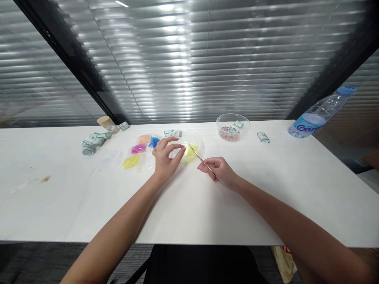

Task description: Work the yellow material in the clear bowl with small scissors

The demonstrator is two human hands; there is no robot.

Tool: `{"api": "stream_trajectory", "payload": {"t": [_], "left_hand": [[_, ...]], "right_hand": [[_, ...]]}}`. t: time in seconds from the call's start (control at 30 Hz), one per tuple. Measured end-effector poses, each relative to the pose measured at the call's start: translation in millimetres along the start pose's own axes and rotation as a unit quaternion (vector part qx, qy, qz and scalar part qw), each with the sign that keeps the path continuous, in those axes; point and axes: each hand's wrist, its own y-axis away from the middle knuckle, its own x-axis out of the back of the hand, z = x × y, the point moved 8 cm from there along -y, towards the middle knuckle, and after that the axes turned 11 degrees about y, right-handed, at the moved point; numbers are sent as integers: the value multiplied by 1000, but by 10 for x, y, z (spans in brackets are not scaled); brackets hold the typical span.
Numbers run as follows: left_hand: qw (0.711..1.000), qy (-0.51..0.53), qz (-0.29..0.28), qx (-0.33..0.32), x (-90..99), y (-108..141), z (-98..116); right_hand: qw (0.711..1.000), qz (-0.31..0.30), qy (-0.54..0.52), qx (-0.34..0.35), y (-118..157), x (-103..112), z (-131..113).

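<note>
My right hand (220, 170) holds a pair of slim metal tweezers (202, 160). Their tips point up and left over a round clear bowl (202, 148) with small yellow beads (191, 150) in it. At the bowl's left side, my left hand (166, 157) is raised with its thumb and fingertip pinched together. Whatever sits in that pinch is too small to make out. Behind this hand lie small bags: a blue one (154, 142), an orange one (144, 138), a pink one (139, 148) and a yellow one (131, 161).
A second clear bowl (233, 117) holds multicoloured beads (229, 133). A tilted-looking water bottle (310, 120) stands at the right back. Several small labelled bottles (100, 136) lie at the left, near a wooden-topped jar (106, 123). Window blinds (237, 59) rise behind the white table (207, 221).
</note>
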Motion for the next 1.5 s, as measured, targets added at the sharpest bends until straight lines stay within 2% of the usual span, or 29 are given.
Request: {"api": "stream_trajectory", "payload": {"t": [0.13,0.37,0.73,1.27,1.4,1.5], "left_hand": [[1000,11,-12,1,-25,8,-3],[999,33,-15,-37,-49,24,35],[999,38,-10,-24,-54,24,11],[999,51,12,-6,-24,28,-50],[998,61,5,-3,-43,38,-52],[997,71,-2,-11,-61,45,-29]], "right_hand": [[1000,-4,-4,9,5,-12,-34],[1000,-19,4,-3,13,-27,-33],[999,-46,8,10,6,-66,-1],[999,-31,-11,12,30,-42,-55],[1000,-8,-21,-1,23,-20,-45],[1000,-16,-16,-1,21,-37,-38]]}}
